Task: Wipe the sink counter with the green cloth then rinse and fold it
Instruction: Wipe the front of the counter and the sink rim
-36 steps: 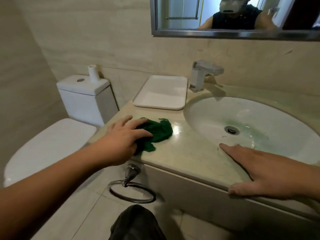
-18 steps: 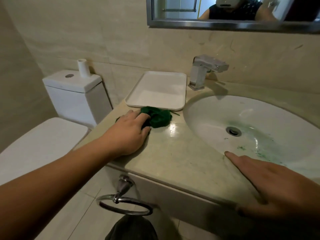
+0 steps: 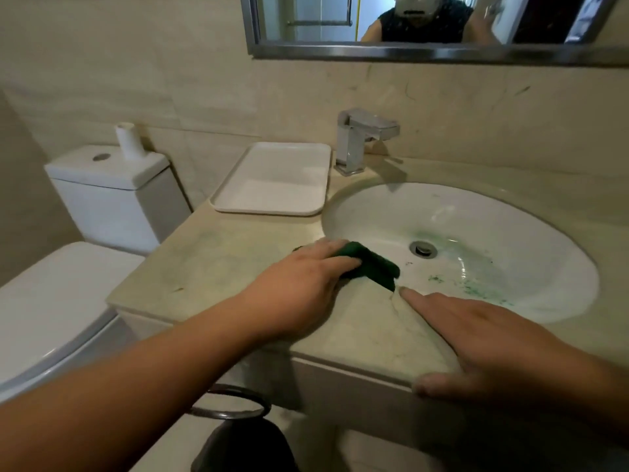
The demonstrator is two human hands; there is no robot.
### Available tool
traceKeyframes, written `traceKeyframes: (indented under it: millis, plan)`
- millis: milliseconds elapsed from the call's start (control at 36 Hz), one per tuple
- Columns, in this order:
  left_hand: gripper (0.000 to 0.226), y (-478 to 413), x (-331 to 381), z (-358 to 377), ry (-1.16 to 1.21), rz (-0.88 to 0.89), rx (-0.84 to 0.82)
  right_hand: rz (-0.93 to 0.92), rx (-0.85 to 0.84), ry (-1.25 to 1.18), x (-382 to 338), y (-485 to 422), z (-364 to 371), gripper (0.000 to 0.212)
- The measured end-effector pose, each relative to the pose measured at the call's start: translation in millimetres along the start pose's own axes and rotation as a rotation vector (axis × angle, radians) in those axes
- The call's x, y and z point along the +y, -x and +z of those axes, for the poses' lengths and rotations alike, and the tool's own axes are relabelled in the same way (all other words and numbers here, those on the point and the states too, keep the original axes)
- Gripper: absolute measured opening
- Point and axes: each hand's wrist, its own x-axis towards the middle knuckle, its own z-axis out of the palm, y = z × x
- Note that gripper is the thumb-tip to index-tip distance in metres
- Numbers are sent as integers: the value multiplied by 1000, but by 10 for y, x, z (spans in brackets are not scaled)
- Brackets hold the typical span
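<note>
Green cloth (image 3: 369, 267) lies bunched on the front-left rim of the basin, half on the counter and half drooping over the lip into the bowl, with the left hand pressing down on its near end.

Beige marble counter (image 3: 218, 267) carries everything here; its front edge runs across the lower middle, and its left corner juts out beside the toilet (image 3: 51, 301), whose closed lid and cistern sit to the left. A small white roll (image 3: 126, 141) stands on the cistern lid. The oval white sink (image 3: 510, 226) is sunk into the right part of the counter, with green specks and a faint green tint around the drain (image 3: 423, 248) and toward the front right of the bowl. A white rectangular tray (image 3: 275, 180) sits at the back-left of the counter, just beside the chrome tap (image 3: 357, 141), which stands behind the bowl's back-left rim. A mirror (image 3: 425, 25) hangs on the wall above. A metal towel ring (image 3: 235, 403) hangs below the counter's front face.

The left hand (image 3: 303, 284) lies palm down, fingers curled over the cloth and gripping it against the rim. The right hand (image 3: 476, 345) rests flat and empty on the front edge of the counter, fingers spread, its forefinger tip just beside the cloth at the bowl's lip and its thumb hooked over the front edge.
</note>
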Motion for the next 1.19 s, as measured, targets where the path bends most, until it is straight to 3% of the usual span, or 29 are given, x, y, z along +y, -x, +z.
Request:
traceKeyframes:
  millis: [167,250,389,500,583,722,889,1056,1194]
  plan:
    - [49,894,-712,-422,-206,-426,29,-28,-2,24,-66,60,-25,114]
    - [62,1189,-953,-705,-350,-505,-64,-11,-1,36,-74,44,-7,115]
    - [93,1330,-1256,-792,-506,-490,-129,-10,14,54,-51,39,9,114]
    - [100,1311,-1216,-601,-243,-469,-107,-1,13,58,-38,41,15,113]
    - [98,1246,-986,-502,-190,-405,-123,0,16,29,-20,28,20,110]
    - [88,926,-306,-220,-166,-205,-146,-12,168,-182,76,9,97,94]
    - [78,330,414,118,-157,-1,-121,88,449,-572,145,1,122,49]
    - [47,-264,889,482,-108,133,-37,105,534,-788,208,-45,135,45]
    - [40,-849,857,430,95,0,-32,85,530,-785,426,-127,-137,45]
